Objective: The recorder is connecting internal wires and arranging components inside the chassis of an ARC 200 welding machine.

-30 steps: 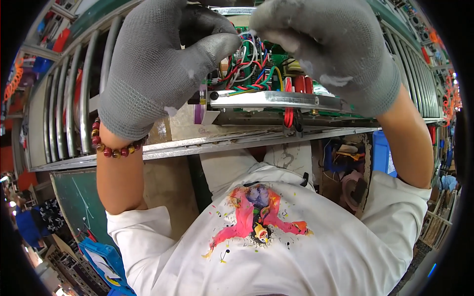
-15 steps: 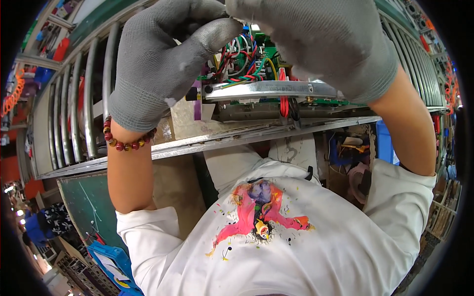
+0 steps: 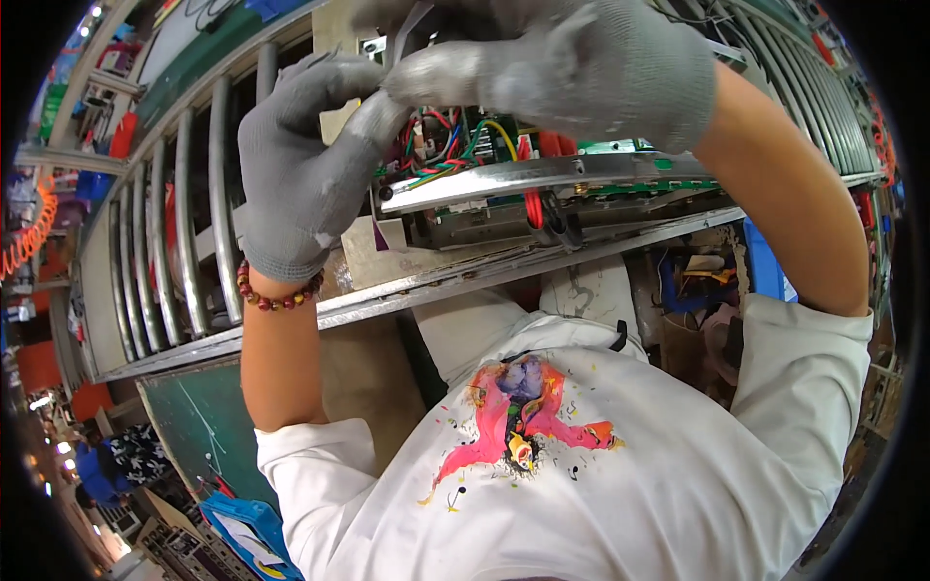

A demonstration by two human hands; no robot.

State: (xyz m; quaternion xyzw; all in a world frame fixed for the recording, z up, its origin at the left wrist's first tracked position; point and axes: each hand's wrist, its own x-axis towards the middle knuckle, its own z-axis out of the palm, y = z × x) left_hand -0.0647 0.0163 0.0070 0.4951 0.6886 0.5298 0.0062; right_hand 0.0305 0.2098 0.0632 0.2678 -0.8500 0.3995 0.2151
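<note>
My left hand [image 3: 305, 174], in a grey knit glove, is closed with thumb and fingers pinched together; what sits between them is hidden. My right hand [image 3: 591, 77], gloved alike, meets those fingertips from the right. Its thumb and fingers are closed on a thin pale strip [image 3: 411, 29], whose kind is too blurred to tell. Below both hands lies an open electronic unit with a bundle of coloured wires [image 3: 450, 140] and a silver metal bar [image 3: 504, 181] along its near side. Red and black cables [image 3: 535, 208] loop over that bar. The right fingers are smeared by motion.
The unit rests on a conveyor with metal rollers [image 3: 189, 232] on both sides and a metal rail [image 3: 387, 302] in front. A green panel [image 3: 199, 412] and a blue case [image 3: 247, 533] are at lower left. A blue bin [image 3: 765, 261] stands below the rail at right.
My right hand has moved left and turned, its fingertips now against my left fingers. A thin pale strip has come into view there. The whole view has shifted slightly.
</note>
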